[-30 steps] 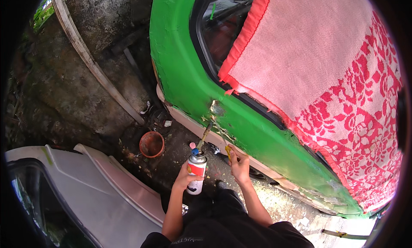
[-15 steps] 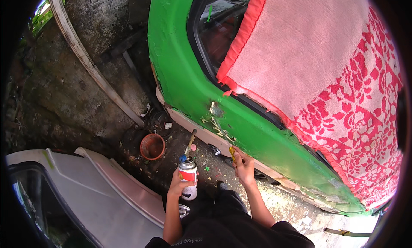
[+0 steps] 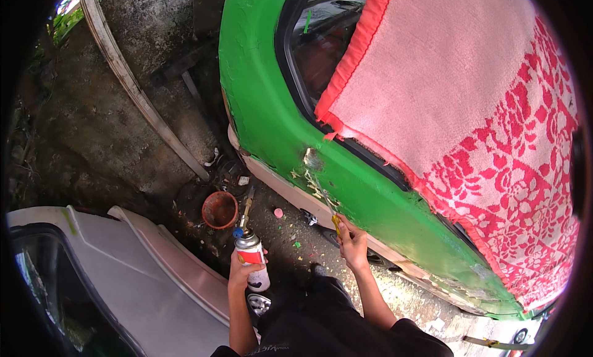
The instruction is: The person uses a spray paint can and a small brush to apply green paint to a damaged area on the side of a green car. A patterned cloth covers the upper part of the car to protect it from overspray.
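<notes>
My left hand [image 3: 239, 273] is wrapped round the gas canister of a blowtorch [image 3: 251, 255], white and red with a blue knob. Its brass nozzle points away from me, over the ground beside the car; no flame can be made out. In my right hand [image 3: 354, 247] is a scraper-like tool [image 3: 336, 223] with a yellow handle and a thin metal shaft. The shaft reaches to the green car body [image 3: 262, 97], where paint is lifted and peeling. Just beyond the tip lies a bare greyish patch [image 3: 314, 161]; the exact tip is hard to make out.
A pink and red patterned towel [image 3: 426, 79] drapes over the green car. A silver car [image 3: 123, 264] stands close on my left. On the ground are a reddish-brown pot [image 3: 220, 210], a pink round cap [image 3: 278, 213] and paint flakes. A long metal strip [image 3: 133, 88] lies at far left.
My left hand has drawn the blowtorch to the left and slightly back, so its nozzle is farther from the green panel. My right hand keeps the tool at nearly the same spot.
</notes>
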`<state>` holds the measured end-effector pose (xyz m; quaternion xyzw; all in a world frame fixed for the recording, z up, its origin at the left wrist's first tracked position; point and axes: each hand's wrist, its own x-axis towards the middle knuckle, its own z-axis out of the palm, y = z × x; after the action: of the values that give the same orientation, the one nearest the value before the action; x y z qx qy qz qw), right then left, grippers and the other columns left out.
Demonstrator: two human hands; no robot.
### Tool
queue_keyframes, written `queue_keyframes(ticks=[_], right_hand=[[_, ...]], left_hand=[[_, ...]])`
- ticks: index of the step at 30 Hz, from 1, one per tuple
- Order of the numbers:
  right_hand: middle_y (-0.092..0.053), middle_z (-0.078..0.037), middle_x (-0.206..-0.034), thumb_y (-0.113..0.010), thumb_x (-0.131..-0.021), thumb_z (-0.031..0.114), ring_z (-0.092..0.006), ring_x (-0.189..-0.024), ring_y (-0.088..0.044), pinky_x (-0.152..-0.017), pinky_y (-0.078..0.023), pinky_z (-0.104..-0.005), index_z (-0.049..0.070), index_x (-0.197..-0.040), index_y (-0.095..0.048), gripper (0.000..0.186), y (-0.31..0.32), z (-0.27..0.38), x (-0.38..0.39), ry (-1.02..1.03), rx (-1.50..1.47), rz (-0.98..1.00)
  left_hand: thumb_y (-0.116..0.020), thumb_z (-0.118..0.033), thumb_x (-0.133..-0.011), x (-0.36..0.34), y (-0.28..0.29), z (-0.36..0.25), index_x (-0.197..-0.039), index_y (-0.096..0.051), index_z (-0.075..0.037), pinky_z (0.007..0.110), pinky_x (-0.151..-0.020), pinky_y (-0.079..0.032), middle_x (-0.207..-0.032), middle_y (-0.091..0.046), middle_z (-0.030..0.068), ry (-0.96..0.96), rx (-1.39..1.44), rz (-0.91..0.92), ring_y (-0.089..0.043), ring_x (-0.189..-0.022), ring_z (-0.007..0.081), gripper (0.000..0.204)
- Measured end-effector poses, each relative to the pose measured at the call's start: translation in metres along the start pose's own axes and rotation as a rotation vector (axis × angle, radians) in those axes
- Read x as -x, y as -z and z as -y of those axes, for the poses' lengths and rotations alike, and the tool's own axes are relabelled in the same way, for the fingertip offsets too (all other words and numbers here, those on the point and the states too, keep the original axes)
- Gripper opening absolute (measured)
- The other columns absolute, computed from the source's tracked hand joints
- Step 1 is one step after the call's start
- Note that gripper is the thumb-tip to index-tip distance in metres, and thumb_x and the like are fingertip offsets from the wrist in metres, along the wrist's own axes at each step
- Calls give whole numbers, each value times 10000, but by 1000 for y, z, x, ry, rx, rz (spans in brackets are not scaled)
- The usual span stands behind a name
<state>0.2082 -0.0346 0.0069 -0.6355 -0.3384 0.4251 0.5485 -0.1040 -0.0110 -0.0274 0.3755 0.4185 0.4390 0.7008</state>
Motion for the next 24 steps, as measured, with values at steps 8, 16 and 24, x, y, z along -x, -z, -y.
queue_keyframes(ticks=[8,16,24], right_hand=[[-470,36,-614,-563,-1090,284,-36,-429,-334,-390,-258,-232,90,-1411,-634,382,-4,-4,-5,-36,-77,45],[-583,-35,-796,-571,-1084,252,-41,-460,-347,-413,-290,-224,94,-1517,-516,464,1,0,-8,-172,-217,155],[-568,-37,-869,-575,-1064,152,-38,-478,-351,-428,-300,-215,73,-1551,-443,511,29,1,0,-144,-292,247]], left_hand=[[-768,25,-587,7,-15,1,-1186,-608,1,390,-771,-589,-1009,-722,137,-24,-8,-33,-721,-823,251,620],[-821,17,-591,-1,-17,2,-1216,-583,-19,377,-789,-597,-1041,-717,142,-18,21,12,-723,-853,234,670],[-804,16,-585,8,-19,6,-1214,-584,-13,381,-787,-593,-1039,-718,141,-31,-3,0,-719,-845,233,667]])
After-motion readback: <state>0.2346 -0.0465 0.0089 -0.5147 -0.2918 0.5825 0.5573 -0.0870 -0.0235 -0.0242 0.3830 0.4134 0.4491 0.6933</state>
